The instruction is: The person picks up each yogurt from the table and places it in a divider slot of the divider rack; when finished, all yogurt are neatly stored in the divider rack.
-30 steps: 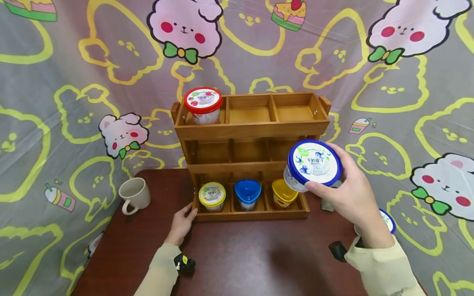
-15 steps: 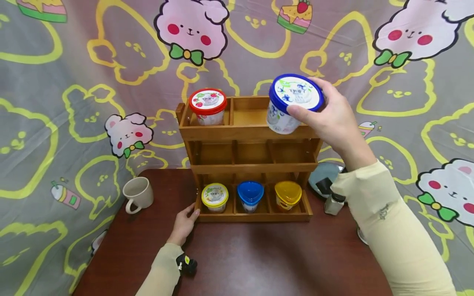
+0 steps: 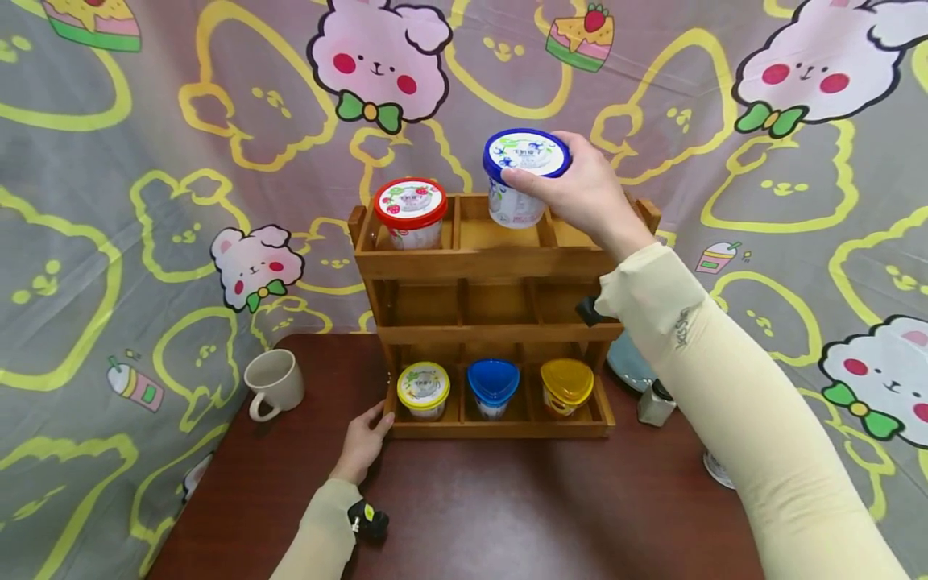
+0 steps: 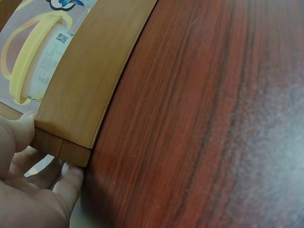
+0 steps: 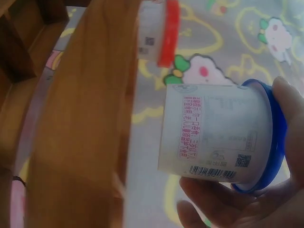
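My right hand (image 3: 583,193) grips a blue-lidded tub (image 3: 525,181), fingers and thumb about its lid. The tub is upright above the top tier's middle compartment; its white side with a barcode shows in the right wrist view. A three-tier wooden rack (image 3: 486,264) stands on the table. My left hand (image 3: 364,441) pinches the rack's lower left corner, thumb on one side and fingers on the other in the left wrist view. A red-lidded tub (image 3: 411,213) sits in the top left compartment. The bottom tier holds a yellow-lidded tub (image 3: 424,390), a blue-lidded cup (image 3: 493,387) and an amber-lidded cup (image 3: 567,387).
A beige mug (image 3: 275,383) stands on the brown table (image 3: 478,507) left of the rack. To the right are a small dark-capped jar (image 3: 656,403), a pale blue plate (image 3: 629,362) and a partly hidden round item (image 3: 718,469). A patterned cloth (image 3: 290,185) hangs behind.
My right hand has carried the blue-lidded tub up and leftward from the rack's right side to above its top middle compartment. The left hand has stayed on the rack's corner.
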Demonstrator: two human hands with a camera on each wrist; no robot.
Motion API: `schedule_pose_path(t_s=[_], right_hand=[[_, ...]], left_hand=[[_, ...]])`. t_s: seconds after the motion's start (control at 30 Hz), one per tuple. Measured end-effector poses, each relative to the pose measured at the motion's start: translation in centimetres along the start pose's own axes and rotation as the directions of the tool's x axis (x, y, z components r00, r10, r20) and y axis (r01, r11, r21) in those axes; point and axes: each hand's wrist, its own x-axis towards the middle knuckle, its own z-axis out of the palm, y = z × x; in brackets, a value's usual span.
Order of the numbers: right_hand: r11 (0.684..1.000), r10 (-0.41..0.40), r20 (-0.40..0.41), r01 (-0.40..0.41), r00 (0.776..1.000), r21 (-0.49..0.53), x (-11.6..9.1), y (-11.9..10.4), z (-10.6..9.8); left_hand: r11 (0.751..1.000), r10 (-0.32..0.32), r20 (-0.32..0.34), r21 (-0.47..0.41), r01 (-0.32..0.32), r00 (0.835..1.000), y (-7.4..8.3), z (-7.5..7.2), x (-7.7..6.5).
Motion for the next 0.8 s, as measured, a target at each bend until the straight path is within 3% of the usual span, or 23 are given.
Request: schedule_pose_path(t_s=[0.3,0.53,0.8], right_hand=[[0.99,0.036,0.018,-0.033,0.999,-0.139,1.2,2.1,1.7],[0.981,0.009,0.04,-0.001,0.999,-0.194,1.2,3.5,3.1],[0.935,0.009,0.03,0.002,1.0,-0.354,1.3,4.2,4.4]], left_hand=[[1.0,0.002,-0.009,0.001,-0.002,1.0,0.1,0.0,-0.2],[1.0,0.006,-0.008,-0.004,-0.006,1.0,0.0,0.0,-0.1],[1.0,-0.022,-0.001,0.001,0.022,1.0,0.0,0.0,-0.2]])
